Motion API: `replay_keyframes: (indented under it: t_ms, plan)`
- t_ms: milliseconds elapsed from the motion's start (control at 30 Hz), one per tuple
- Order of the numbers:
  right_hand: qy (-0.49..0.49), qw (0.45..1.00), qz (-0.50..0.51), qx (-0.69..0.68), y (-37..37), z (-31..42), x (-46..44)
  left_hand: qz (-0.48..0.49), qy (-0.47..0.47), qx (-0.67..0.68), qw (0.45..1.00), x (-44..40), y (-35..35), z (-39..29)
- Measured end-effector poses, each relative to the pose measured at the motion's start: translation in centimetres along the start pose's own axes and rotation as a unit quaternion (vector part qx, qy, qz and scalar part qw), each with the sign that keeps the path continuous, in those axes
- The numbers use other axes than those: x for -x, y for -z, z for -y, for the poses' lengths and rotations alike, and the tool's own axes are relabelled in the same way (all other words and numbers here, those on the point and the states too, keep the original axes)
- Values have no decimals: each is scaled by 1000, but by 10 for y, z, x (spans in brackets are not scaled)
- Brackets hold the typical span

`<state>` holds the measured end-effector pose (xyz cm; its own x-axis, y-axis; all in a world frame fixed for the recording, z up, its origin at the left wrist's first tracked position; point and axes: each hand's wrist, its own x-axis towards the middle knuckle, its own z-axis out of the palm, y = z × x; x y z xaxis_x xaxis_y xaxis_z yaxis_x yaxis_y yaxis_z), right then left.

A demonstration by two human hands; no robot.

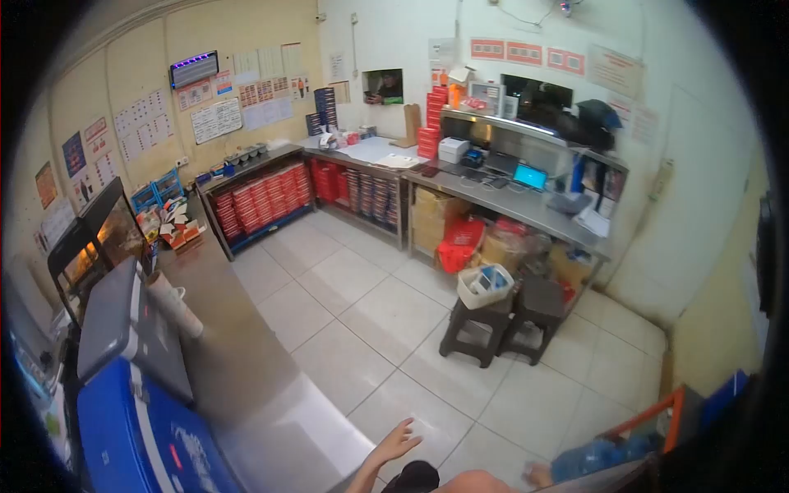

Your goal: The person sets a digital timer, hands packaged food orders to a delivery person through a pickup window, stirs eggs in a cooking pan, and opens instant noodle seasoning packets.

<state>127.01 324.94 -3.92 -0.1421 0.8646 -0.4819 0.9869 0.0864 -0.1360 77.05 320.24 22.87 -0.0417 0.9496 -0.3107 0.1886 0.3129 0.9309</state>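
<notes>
My left hand (398,444) reaches out at the bottom of the head view, its fingers apart and nothing in them. It is above the tiled floor, near the corner of the steel counter (325,427). A small skin-coloured shape at the bottom right seems to be my right hand (538,474). It is blurred and partly cut off, so its fingers cannot be made out. Beside it are large blue water bottles (596,460), close to an orange frame (662,419). A dark rounded shape (415,476) lies below my left hand; I cannot tell what it is.
Blue cooler boxes (107,427) line the left counter beside a paper roll (174,304). Red box stacks (263,201) fill the far shelves. Dark stools (538,308) stand at the right, one bearing a white basket (470,289). A person (388,86) is behind the wall opening.
</notes>
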Motion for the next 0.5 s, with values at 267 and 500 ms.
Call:
replay_keyframes:
  t_ms: [267,500]
  plan:
    - [189,957,-221,-1,464,295,-320,-282,289,92,910,-157,189,114]
    - [271,953,133,-7,414,429,-497,-395,-71,-214,890,-455,343,-43]
